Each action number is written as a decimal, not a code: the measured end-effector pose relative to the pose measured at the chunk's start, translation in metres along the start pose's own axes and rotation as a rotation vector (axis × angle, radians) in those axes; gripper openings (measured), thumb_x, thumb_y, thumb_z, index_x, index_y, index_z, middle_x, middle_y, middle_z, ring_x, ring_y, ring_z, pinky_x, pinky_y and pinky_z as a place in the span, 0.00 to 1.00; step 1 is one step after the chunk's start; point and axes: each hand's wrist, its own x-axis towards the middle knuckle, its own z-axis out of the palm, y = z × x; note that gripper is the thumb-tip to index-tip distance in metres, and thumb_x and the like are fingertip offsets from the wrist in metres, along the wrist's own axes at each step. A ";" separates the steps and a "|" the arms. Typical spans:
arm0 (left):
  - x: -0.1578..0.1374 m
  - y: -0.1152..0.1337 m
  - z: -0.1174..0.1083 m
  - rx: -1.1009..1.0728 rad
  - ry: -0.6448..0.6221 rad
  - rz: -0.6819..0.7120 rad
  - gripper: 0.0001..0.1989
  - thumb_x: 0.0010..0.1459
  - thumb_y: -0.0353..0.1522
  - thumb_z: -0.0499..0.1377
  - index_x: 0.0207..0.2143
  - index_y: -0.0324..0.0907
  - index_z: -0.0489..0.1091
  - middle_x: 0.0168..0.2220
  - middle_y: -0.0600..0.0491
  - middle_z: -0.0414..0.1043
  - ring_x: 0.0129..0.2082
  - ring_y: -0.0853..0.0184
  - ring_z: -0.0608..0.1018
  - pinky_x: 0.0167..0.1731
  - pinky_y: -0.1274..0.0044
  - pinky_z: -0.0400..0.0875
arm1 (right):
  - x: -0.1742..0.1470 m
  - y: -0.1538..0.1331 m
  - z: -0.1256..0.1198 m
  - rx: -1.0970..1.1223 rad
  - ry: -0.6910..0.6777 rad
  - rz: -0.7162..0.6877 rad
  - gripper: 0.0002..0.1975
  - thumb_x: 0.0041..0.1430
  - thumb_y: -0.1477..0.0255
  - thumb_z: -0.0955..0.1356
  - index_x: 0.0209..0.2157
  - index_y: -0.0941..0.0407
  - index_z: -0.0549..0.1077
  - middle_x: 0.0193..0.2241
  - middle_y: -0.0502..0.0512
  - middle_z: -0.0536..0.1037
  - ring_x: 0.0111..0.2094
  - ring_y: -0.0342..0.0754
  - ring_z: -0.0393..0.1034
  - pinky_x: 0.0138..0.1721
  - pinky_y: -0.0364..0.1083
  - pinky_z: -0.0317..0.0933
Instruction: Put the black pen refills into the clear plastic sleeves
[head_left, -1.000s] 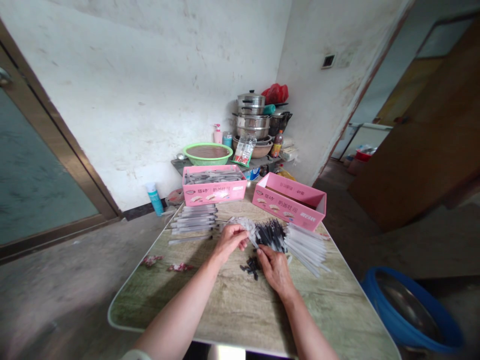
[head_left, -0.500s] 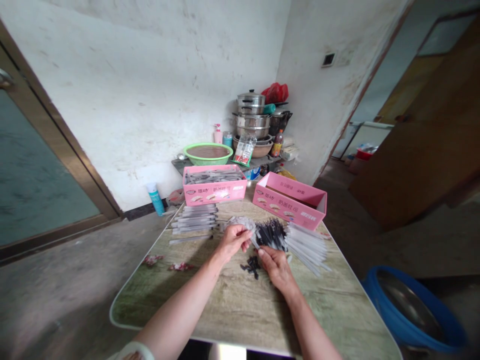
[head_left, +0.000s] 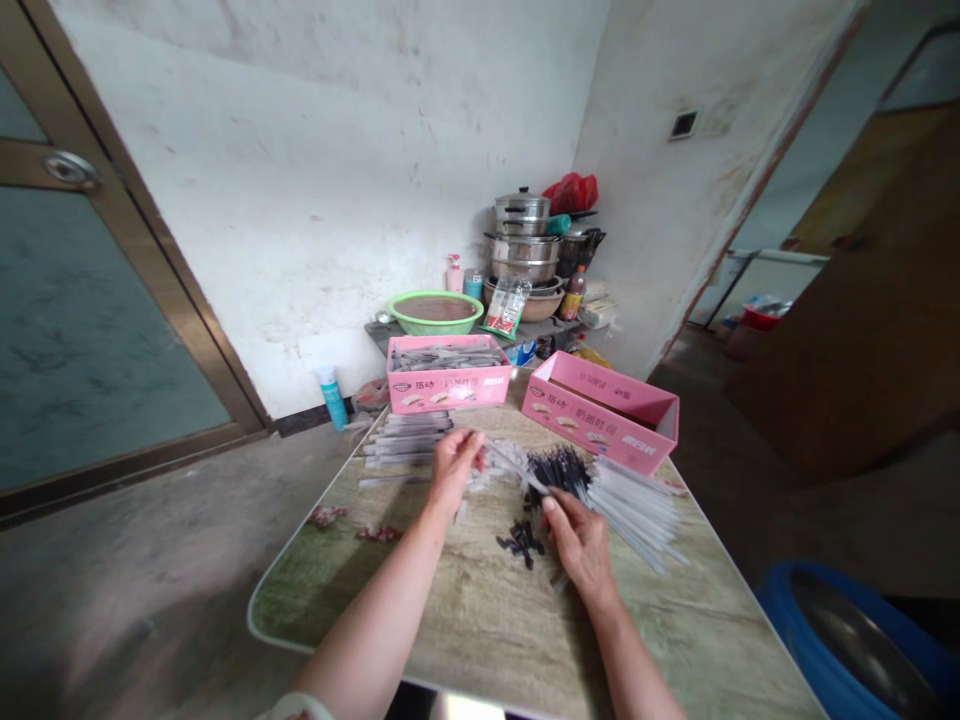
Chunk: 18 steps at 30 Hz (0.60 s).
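Two Hands Hold One Pale Strip Between Them

On the left part of the wood-patterned table (head_left: 352, 600), grey slender sticks (head_left: 409, 440) lie in a row, roughly sideways. Behind them stands a pink box (head_left: 450, 392) of printed card, with more such sticks inside it. The left hand (head_left: 454, 466) has its thumb and fingertips pressed together, pinching one end of a pale strip (head_left: 516, 465), thin, straight and a little see-through. This strip is above the middle of the table; its long axis goes slantwise, from the far left end down to the near right end. Under it are small black pieces (head_left: 523, 543), in a loose heap, and dark thin pieces (head_left: 561, 472) lie just beside. The right hand (head_left: 582, 548) pinches the near end between thumb and forefinger. Farther right, smooth whitish sticks (head_left: 634, 512) spread like a fan, before a second pink box (head_left: 600, 418).
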 end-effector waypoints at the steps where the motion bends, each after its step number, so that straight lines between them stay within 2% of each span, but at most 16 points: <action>1: 0.009 0.002 -0.015 0.031 0.129 0.044 0.18 0.52 0.46 0.62 0.29 0.39 0.68 0.22 0.56 0.69 0.17 0.72 0.68 0.20 0.80 0.64 | -0.001 0.001 -0.001 -0.031 0.042 -0.010 0.24 0.62 0.54 0.63 0.43 0.59 0.77 0.25 0.55 0.77 0.25 0.49 0.69 0.26 0.44 0.62; 3: 0.025 0.006 -0.049 0.188 0.399 0.117 0.17 0.54 0.45 0.58 0.31 0.39 0.69 0.23 0.55 0.70 0.20 0.69 0.71 0.22 0.78 0.65 | -0.002 0.004 -0.002 -0.093 0.079 -0.036 0.23 0.62 0.54 0.63 0.42 0.59 0.77 0.27 0.56 0.79 0.27 0.51 0.72 0.28 0.44 0.63; 5: 0.037 0.008 -0.084 0.425 0.671 0.163 0.16 0.56 0.44 0.55 0.33 0.40 0.71 0.24 0.53 0.71 0.26 0.64 0.74 0.28 0.75 0.69 | -0.003 0.006 -0.002 -0.149 0.072 -0.060 0.22 0.63 0.55 0.63 0.39 0.59 0.78 0.27 0.56 0.79 0.27 0.50 0.72 0.29 0.44 0.63; 8: 0.044 0.007 -0.118 0.800 0.884 0.196 0.15 0.54 0.41 0.55 0.27 0.39 0.72 0.29 0.46 0.74 0.38 0.56 0.75 0.41 0.68 0.69 | -0.002 0.007 -0.001 -0.199 0.082 -0.074 0.21 0.64 0.56 0.62 0.38 0.58 0.77 0.24 0.54 0.77 0.25 0.49 0.71 0.29 0.44 0.61; 12: 0.043 0.002 -0.128 0.975 0.897 0.154 0.14 0.53 0.40 0.55 0.26 0.39 0.74 0.33 0.42 0.75 0.43 0.52 0.74 0.46 0.64 0.67 | 0.000 0.007 -0.006 -0.240 0.163 -0.073 0.23 0.65 0.55 0.61 0.35 0.59 0.76 0.19 0.52 0.74 0.22 0.48 0.68 0.27 0.44 0.58; 16: 0.042 -0.005 -0.130 1.040 0.904 0.085 0.15 0.54 0.40 0.57 0.31 0.37 0.76 0.37 0.40 0.74 0.43 0.49 0.73 0.47 0.61 0.65 | 0.002 0.009 -0.023 -0.268 0.455 0.023 0.26 0.65 0.53 0.59 0.27 0.58 0.75 0.17 0.53 0.72 0.21 0.49 0.65 0.27 0.45 0.56; 18: 0.042 -0.005 -0.132 1.045 0.911 0.072 0.15 0.54 0.39 0.58 0.36 0.36 0.76 0.39 0.40 0.75 0.45 0.49 0.73 0.48 0.60 0.64 | 0.004 0.014 -0.033 -0.263 0.589 0.084 0.27 0.64 0.53 0.58 0.28 0.59 0.76 0.17 0.54 0.72 0.21 0.50 0.66 0.26 0.46 0.56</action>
